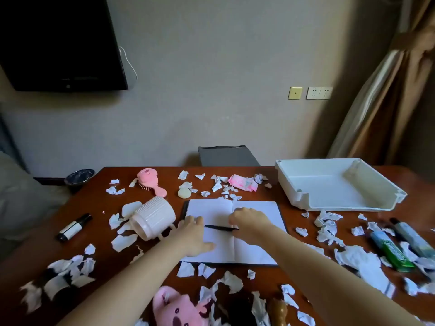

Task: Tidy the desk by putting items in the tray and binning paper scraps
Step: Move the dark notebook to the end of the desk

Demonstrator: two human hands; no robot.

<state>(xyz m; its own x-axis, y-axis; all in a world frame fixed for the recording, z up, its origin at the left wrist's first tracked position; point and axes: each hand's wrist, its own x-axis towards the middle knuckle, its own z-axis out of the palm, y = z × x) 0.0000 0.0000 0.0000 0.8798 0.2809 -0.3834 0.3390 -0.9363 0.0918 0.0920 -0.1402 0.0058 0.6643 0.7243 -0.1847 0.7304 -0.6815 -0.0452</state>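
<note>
An open notebook (pixel 256 250) with blank pages lies in the middle of the brown desk (pixel 292 203). A black pen (pixel 220 228) lies across it. My left hand (pixel 194 236) rests flat on the left page with its fingers spread. My right hand (pixel 250 223) hovers over the spine, fingers curled down at the pen's right end. The white tray (pixel 339 184) stands at the back right with nothing in it. Torn white paper scraps (pixel 328 228) cover much of the desk.
A white ribbed mug (pixel 154 217) lies on its side left of the notebook. Also here: a pink hairbrush (pixel 150 181), a black-and-white marker (pixel 74 228), a pink packet (pixel 242 183), tubes and markers (pixel 395 248) at right, a pink plush (pixel 179 307) near me. A dark bin (pixel 78 178) stands beyond the left edge.
</note>
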